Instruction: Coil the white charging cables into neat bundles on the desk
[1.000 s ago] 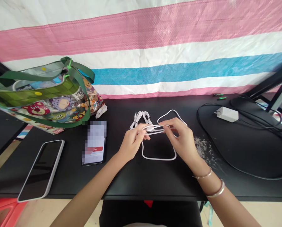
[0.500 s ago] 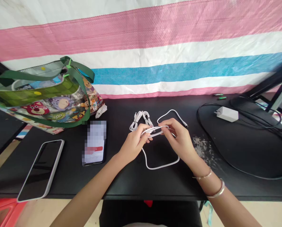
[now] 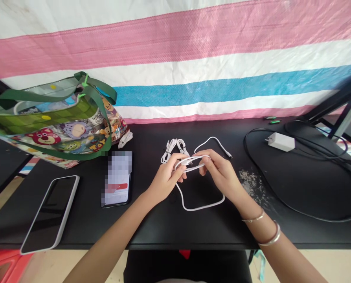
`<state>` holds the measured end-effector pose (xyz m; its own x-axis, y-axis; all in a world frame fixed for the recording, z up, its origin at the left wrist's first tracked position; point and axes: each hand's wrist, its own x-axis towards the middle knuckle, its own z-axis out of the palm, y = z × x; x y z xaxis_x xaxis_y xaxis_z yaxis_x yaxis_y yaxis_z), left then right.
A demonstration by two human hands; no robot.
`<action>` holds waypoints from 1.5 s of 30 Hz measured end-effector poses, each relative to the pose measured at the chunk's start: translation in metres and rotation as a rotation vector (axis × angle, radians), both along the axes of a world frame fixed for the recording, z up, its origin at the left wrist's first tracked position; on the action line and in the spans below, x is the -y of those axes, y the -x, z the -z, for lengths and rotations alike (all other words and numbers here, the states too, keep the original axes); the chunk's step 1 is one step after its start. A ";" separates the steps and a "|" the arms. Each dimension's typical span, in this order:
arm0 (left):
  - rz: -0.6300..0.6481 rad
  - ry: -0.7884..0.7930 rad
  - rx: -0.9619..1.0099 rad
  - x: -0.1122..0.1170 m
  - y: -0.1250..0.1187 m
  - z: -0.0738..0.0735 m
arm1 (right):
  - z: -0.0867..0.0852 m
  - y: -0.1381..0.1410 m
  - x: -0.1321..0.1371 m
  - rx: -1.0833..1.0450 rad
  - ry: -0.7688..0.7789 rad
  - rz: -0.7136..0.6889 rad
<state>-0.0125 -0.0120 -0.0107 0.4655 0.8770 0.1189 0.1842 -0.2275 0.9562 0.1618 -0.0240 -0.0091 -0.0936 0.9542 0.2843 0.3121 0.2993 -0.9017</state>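
A white charging cable point(image 3: 203, 208) is partly gathered in loops between my two hands, just above the black table. My left hand point(image 3: 167, 176) pinches the left end of the loops, thumb on top. At their right end, my right hand point(image 3: 221, 169) grips the same loops between thumb and fingers. One loose stretch of the cable hangs in a bend below my hands; its plug end lies on the table behind my right hand. Just beyond my left hand rests a tied bundle of white cable point(image 3: 169, 148), partly covered by my fingers.
Two phones, one dark with a pale case point(image 3: 51, 212) and one with a lit screen point(image 3: 118, 179), lie on the left of the table point(image 3: 163, 232). Behind them stands a clear cartoon bag point(image 3: 72, 133). At right are a white charger point(image 3: 280, 142) and a looped black cable point(image 3: 266, 179).
My right hand has shifted slightly right, and its fingers have changed position on the loops. The loops are spread a little wider. My left hand keeps its hold.
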 end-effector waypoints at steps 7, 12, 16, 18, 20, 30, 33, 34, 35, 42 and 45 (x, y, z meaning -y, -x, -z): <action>-0.058 -0.230 -0.026 -0.002 0.003 -0.002 | -0.004 -0.007 -0.006 -0.102 -0.056 0.197; -0.033 -0.562 -0.213 -0.002 0.006 -0.001 | -0.005 -0.011 -0.008 -0.115 -0.072 0.231; -0.081 -0.727 -0.306 -0.005 0.007 -0.002 | -0.005 -0.011 -0.007 -0.116 -0.058 0.209; -0.091 -0.792 -0.319 -0.006 0.008 -0.003 | -0.006 -0.011 -0.007 -0.111 -0.042 0.194; -0.122 -0.842 -0.321 -0.007 0.009 -0.004 | -0.006 -0.011 -0.007 -0.103 -0.021 0.178; -0.237 -0.785 -0.250 -0.003 0.006 -0.004 | -0.005 -0.008 -0.005 -0.006 0.051 0.085; -0.218 -0.614 -0.190 -0.002 0.004 -0.006 | -0.005 -0.003 -0.001 0.016 0.062 0.046; -0.212 -0.549 -0.162 -0.001 0.004 -0.006 | -0.005 -0.001 0.000 0.013 0.066 0.034; -0.208 -0.488 -0.133 -0.001 0.003 -0.007 | -0.004 0.001 0.001 0.001 0.069 0.025; -0.119 -0.127 0.076 -0.002 0.001 -0.006 | -0.002 0.006 0.002 -0.194 0.083 0.036; -0.077 -0.052 0.136 -0.001 -0.001 -0.004 | -0.002 0.007 0.001 -0.245 0.110 0.023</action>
<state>-0.0117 -0.0111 -0.0064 0.3734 0.9007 0.2223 0.0732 -0.2675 0.9608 0.1545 -0.0255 -0.0072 -0.0124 0.9816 0.1907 0.0865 0.1910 -0.9778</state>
